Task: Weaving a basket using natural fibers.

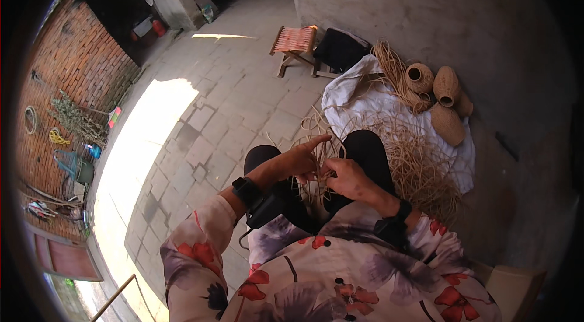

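Observation:
Between my knees, both hands are at a small open weave of tan cords (321, 187), with loose ends sticking up above them. My left hand (298, 161) has its index finger stretched out across the upright strands. Its other fingers are bent around the cords, partly hidden. Close beside it on the right, my right hand (348, 177) is closed, with thumb and fingers pinching strands. The lower part of the weave is hard to make out between my legs. A big tangle of loose tan cord (420, 167) lies just right of my right knee.
A white cloth (347, 100) lies under the cord. Several woven vase-shaped baskets (447, 86) stand or lie on it by the wall. Ahead are a folding stool (294, 41) and a black bag (340, 51). Paving (213, 121) stretches left toward a brick wall (85, 60).

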The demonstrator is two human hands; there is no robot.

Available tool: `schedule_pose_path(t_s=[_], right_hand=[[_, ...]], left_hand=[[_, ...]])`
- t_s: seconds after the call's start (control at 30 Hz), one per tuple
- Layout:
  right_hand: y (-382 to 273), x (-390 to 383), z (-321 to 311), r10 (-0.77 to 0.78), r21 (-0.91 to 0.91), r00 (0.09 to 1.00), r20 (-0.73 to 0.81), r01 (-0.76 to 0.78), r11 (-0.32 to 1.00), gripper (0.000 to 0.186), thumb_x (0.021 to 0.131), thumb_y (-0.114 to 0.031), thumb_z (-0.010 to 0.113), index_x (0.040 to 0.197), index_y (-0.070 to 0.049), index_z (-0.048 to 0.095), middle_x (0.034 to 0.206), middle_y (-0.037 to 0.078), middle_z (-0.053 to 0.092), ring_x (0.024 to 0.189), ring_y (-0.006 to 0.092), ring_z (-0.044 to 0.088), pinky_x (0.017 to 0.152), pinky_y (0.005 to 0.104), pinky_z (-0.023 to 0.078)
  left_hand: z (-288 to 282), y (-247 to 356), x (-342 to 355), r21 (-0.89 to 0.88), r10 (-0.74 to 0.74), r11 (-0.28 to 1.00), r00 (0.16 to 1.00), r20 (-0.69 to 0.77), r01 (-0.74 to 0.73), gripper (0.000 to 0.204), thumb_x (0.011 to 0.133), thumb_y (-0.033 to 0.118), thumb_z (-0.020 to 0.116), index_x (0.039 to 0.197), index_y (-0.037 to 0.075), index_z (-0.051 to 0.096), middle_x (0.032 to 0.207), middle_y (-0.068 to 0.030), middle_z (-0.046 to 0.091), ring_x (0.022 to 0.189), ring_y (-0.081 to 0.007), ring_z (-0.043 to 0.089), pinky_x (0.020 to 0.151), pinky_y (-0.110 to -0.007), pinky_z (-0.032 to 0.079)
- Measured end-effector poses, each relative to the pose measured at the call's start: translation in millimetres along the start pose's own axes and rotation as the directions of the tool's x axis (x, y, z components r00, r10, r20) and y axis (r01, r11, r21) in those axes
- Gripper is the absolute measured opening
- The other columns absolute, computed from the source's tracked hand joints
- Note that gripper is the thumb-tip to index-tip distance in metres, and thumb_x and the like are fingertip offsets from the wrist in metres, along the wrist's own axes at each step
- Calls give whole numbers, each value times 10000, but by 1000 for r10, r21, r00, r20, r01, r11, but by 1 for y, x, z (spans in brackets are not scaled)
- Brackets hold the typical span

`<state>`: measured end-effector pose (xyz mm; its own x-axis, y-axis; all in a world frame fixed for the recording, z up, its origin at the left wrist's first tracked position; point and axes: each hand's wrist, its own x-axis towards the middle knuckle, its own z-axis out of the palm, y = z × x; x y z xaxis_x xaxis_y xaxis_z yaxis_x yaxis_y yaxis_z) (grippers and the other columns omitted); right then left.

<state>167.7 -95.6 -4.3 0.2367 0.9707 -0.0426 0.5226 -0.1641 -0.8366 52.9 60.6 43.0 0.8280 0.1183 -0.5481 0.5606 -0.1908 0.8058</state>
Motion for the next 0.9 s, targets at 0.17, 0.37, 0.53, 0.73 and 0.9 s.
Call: schedule_pose_path(t_s=[0.17,0.37,0.53,0.73,0.9], right_hand=[[6,-6,1,-108,-93,992,-61,102,990,185,755,-79,616,933,-63,659,932,148,658,881,347,656,770,428,517],[-4,-15,1,-285,-179,939,-192,252,951,157,766,-56,633,920,-80,647,983,123,572,827,329,640,713,424,524],[-7,-16,5,-360,-265,903,-234,297,917,233,735,-23,655,960,-77,626,1033,109,563,829,312,644,673,416,536],[-2,-20,5,-415,-400,845,-337,271,876,376,720,-3,661,1080,-67,574,1106,131,539,873,324,637,697,396,551],[1,-13,9,-455,-346,836,-307,347,872,385,716,-6,666,1084,-66,570,1111,136,529,908,328,626,707,400,544]], left_hand=[[11,-6,-12,-27,21,999,981,-191,-27,729,852,-1,554,1492,200,268,783,-68,607,606,-118,593,503,-250,504],[47,-21,-40,-668,69,662,915,-396,-339,506,817,-77,515,1273,128,444,831,-28,569,542,-65,440,439,-201,329],[59,-31,-66,-877,208,346,939,-274,-333,242,950,83,486,1187,127,495,713,25,479,500,-57,352,434,-202,282],[-45,-190,-139,-654,-206,378,630,-749,-655,170,990,104,463,1153,109,512,580,76,272,431,-46,232,380,-208,208],[-59,-459,-418,-469,-478,869,-517,-710,-158,254,896,138,454,1083,62,608,581,8,435,393,-130,347,355,-278,296]])
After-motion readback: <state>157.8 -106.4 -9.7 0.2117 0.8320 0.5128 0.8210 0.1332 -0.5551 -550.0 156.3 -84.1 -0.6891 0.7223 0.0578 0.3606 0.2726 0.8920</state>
